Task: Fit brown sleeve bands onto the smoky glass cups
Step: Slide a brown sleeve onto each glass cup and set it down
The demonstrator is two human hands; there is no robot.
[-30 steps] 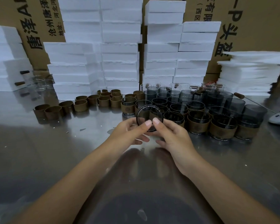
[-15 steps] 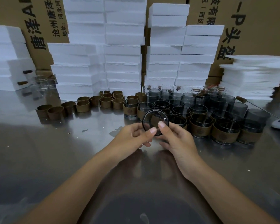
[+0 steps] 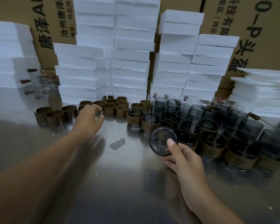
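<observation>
One curled brown sleeve band (image 3: 98, 102) should meet the left hand's (image 3: 87, 122) loose, empty fingers (image 3: 99, 117), left of the right hand's (image 3: 184, 157) gripped smoky glass cup (image 3: 162, 141).

- Loose brown sleeve bands (image 3: 109, 109): about fourteen by my count, give or take one hidden behind the left hand (image 3: 87, 122).
- Smoky glass cups (image 3: 212, 125) standing on the counter (image 3: 120, 183): well over twenty, too tightly packed for an exact number.
- Of those, at least seven wear a band.
- One more cup (image 3: 162, 141) in the right hand (image 3: 184, 159).
- White foam stacks (image 3: 129, 62): six or seven.
</observation>
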